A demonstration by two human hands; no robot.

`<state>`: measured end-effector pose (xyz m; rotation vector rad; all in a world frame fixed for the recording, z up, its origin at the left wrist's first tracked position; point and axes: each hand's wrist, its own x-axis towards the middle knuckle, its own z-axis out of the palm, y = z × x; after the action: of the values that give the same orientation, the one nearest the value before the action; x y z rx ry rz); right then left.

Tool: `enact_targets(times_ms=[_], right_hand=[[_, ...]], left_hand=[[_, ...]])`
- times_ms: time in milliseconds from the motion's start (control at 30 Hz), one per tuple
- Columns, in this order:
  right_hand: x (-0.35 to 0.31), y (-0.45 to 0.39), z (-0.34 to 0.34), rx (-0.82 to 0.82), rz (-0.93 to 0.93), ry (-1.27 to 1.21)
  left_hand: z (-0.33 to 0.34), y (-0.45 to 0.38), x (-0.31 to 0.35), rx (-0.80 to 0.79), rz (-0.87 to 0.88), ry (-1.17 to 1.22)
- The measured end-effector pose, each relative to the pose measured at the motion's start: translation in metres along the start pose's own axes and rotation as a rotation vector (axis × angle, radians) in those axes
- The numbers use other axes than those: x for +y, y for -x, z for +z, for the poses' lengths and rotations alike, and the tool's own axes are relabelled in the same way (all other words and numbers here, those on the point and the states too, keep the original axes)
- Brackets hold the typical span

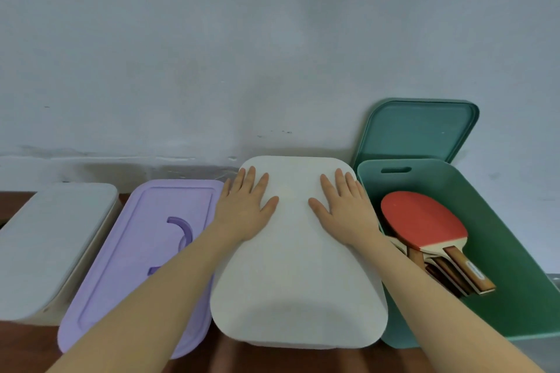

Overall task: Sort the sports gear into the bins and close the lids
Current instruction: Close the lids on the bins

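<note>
Now we press both hands, left hand [245,203] and right hand [344,206], fingers flat, gripping nothing, on white rounded plastic lid [298,266]; leaning teal plastic lid [415,130] lies nearer right hand.

Four bins stand in a row before the wall [272,39]. The leftmost bin [45,251] and the second bin [136,251] carry their lids. On the third bin's lid [297,281] lie the left hand [245,209] and the right hand [345,209], side by side. In the rightmost bin [515,297] lie paddles [430,230]; its lid [418,130] leans on the wall behind it.
</note>
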<state>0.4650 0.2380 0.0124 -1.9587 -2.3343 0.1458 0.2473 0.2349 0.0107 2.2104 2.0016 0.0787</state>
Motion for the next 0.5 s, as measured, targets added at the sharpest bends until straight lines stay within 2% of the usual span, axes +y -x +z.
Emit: enact_targets(times_ms=[167, 500], right_hand=[[-0.008, -0.002, 0.002, -0.003, -0.022, -0.027], [-0.013, -0.005, 0.001, 0.007, 0.060, -0.049]], left_hand=[[0.000, 0.013, -0.006, 0.010, -0.045, 0.033], [0.001, 0.009, -0.011, 0.015, -0.029, 0.050]])
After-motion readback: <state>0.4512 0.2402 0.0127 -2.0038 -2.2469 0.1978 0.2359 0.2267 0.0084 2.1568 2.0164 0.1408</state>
